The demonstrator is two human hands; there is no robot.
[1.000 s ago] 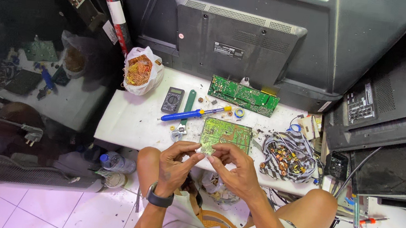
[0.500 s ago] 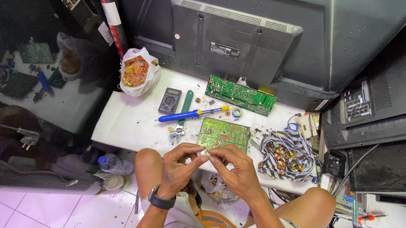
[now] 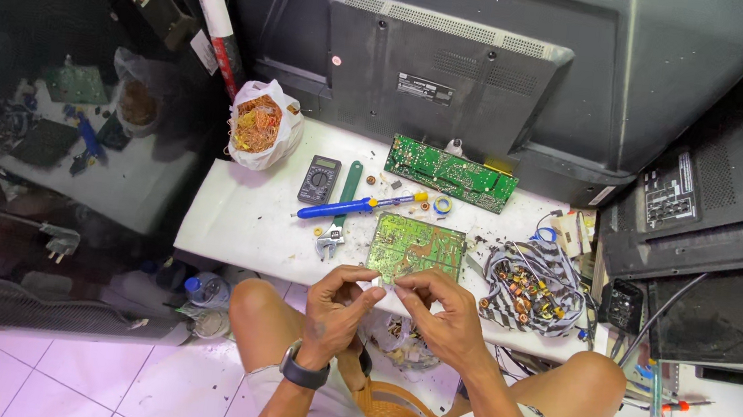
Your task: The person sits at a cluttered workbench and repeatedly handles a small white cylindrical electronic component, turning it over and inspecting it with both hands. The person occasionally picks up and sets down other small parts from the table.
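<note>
Both hands have barely shifted: the left hand and right hand stay pinched on something tiny, unidentifiable, just below the green circuit board.

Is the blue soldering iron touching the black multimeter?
Apart. The head view shows bare white table between the soldering iron and the multimeter; the iron lies just below and right of it.

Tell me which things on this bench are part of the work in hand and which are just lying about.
In hand: left hand and right hand, fingertips pinching something too small to identify, beside the square circuit board.

Lying about: soldering iron, multimeter, long circuit board, cable bundle, bag of copper wire.
</note>
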